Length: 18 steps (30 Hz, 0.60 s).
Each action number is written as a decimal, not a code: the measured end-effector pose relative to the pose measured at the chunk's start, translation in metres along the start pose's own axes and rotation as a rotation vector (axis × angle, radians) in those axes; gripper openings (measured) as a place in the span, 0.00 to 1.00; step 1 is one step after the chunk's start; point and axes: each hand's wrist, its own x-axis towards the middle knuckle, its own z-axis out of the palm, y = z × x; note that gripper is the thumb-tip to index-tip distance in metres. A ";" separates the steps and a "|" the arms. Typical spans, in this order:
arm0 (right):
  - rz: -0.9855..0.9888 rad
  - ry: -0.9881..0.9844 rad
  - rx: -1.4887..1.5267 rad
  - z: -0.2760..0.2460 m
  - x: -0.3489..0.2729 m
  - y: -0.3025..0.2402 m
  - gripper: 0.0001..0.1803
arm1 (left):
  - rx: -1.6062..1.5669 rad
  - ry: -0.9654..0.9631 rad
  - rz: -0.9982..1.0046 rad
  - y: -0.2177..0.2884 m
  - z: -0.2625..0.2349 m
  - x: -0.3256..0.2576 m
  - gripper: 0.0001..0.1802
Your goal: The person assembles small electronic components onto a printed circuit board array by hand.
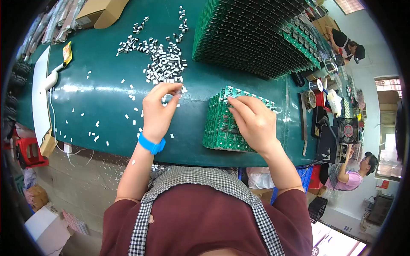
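My left hand [159, 104], with a blue band at its wrist, hovers at the near edge of a pile of small black-and-white blocks [164, 64]. Its thumb and index finger come together in a pinch; whatever is between them is too small to name. To the right stands a stack of green circuit boards [220, 138]. Over its top board my right hand [257, 123] bends down, thumb and fingers drawn together at the upper left part of that board. The fingertips hide whatever they may hold there.
A tall block of stacked circuit boards [243, 38] rises at the back. White paper bits [97, 123] lie scattered at left, near a white lamp-like device [51, 80] and an open carton [100, 13]. Two other people work at right, beyond a small fan [348, 130].
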 end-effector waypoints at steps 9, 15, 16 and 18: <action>0.241 0.002 0.660 -0.019 0.001 -0.034 0.14 | -0.640 -0.237 -0.104 0.062 0.012 -0.032 0.16; 0.227 0.062 0.681 -0.017 -0.004 -0.035 0.14 | -0.562 -0.215 -0.033 0.062 0.014 -0.036 0.10; 0.226 0.063 0.682 -0.016 -0.005 -0.034 0.14 | -0.569 -0.222 -0.029 0.062 0.014 -0.036 0.09; -0.004 0.166 0.440 -0.015 -0.008 -0.031 0.13 | -0.533 -0.230 -0.019 0.064 0.014 -0.037 0.07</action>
